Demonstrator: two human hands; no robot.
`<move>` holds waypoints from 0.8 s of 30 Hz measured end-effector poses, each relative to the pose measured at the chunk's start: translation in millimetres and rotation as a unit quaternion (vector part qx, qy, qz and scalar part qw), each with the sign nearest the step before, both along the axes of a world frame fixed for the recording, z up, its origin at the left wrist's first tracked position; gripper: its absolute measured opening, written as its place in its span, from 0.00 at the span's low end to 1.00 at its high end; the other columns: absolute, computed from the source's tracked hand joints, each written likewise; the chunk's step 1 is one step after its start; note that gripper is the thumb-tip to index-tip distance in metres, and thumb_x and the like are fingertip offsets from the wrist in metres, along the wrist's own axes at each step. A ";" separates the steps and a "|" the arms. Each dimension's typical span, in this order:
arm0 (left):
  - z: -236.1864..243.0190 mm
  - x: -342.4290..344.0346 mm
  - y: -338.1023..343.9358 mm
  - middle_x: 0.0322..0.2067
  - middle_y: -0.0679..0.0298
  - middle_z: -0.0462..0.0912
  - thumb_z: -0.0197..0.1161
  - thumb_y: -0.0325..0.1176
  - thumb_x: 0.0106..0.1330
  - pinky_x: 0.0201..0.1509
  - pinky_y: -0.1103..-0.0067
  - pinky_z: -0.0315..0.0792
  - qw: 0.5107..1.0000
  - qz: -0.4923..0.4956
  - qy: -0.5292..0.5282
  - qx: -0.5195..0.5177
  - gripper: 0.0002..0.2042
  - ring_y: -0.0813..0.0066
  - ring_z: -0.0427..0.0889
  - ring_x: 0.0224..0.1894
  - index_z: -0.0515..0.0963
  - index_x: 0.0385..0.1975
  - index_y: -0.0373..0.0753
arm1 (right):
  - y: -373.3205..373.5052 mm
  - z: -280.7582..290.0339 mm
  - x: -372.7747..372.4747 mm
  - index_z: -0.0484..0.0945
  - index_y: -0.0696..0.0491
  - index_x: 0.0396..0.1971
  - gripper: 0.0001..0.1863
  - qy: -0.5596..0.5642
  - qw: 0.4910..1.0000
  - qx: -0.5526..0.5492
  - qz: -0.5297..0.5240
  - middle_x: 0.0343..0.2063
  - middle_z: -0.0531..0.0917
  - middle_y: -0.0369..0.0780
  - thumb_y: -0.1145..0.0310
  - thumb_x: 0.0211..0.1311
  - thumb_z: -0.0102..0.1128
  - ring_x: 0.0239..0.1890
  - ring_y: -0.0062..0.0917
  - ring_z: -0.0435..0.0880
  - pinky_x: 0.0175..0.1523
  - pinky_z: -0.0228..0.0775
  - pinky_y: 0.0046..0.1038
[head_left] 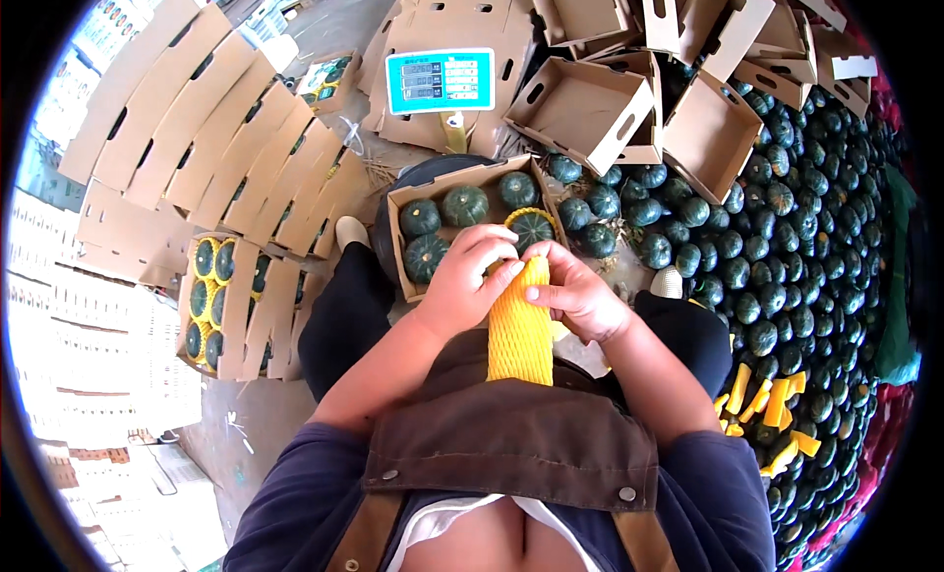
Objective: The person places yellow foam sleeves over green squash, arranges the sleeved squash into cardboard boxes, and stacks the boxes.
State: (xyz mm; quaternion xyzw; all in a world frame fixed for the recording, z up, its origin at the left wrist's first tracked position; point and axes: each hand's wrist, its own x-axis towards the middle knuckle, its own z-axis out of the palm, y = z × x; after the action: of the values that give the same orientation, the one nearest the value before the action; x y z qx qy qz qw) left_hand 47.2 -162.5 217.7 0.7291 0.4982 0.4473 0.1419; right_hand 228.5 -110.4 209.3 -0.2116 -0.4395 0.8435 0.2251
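Observation:
A yellow foam net sleeve point(521, 334) hangs between my hands, in front of my brown apron. My left hand point(474, 277) pinches its upper end from the left, fingers curled. From the right, the thumb and fingers of my right hand point(582, 295) close on the same end. Just beyond my hands stands an open cardboard box point(395, 200) holding several dark green pumpkins point(464, 206). One netted pumpkin point(532, 227) at the box's right side has yellow foam around it. My hands partly hide the box's near side.
A scale display point(440, 82) stands behind the box. Stacked cartons point(211, 130) lean at left, near a box of netted pumpkins point(228, 351). Empty trays point(585, 105) lie at the far right. A large pumpkin pile point(787, 267) covers the right, with loose yellow sleeves point(777, 403) on it.

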 end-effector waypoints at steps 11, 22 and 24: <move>-14.2 -3.4 -1.2 0.32 0.64 0.74 0.47 0.39 0.69 0.39 0.79 0.70 0.729 -0.049 -0.615 -0.295 0.11 0.77 0.74 0.36 0.68 0.37 0.37 | 27.2 -18.0 3.0 0.74 0.52 0.31 0.07 0.169 0.981 -0.040 -0.084 0.32 0.79 0.34 0.65 0.63 0.51 0.37 0.18 0.77 0.47 0.69 0.24; -41.7 -25.3 -9.8 0.28 0.69 0.70 0.54 0.12 0.52 0.38 0.85 0.66 0.960 0.151 -0.112 -0.208 0.13 0.82 0.70 0.32 0.66 0.34 0.38 | 26.7 -9.0 8.7 0.66 0.54 0.36 0.15 -0.252 0.801 0.515 -0.173 0.26 0.72 0.32 0.81 0.48 0.57 0.28 0.19 0.72 0.33 0.66 0.22; -47.4 -18.6 -9.5 0.26 0.70 0.68 0.52 0.11 0.52 0.37 0.85 0.65 0.965 0.185 -0.077 -0.171 0.13 0.82 0.68 0.31 0.65 0.33 0.38 | 20.3 -12.3 2.7 0.67 0.54 0.36 0.13 -0.227 0.796 0.525 -0.196 0.27 0.72 0.32 0.79 0.50 0.57 0.28 0.19 0.71 0.32 0.65 0.22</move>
State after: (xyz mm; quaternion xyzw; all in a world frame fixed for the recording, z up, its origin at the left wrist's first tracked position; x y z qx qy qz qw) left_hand 28.6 -172.0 170.3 0.5525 0.6812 0.4284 0.2170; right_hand 231.3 -90.2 197.0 -0.3283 -0.8024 0.3486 0.3562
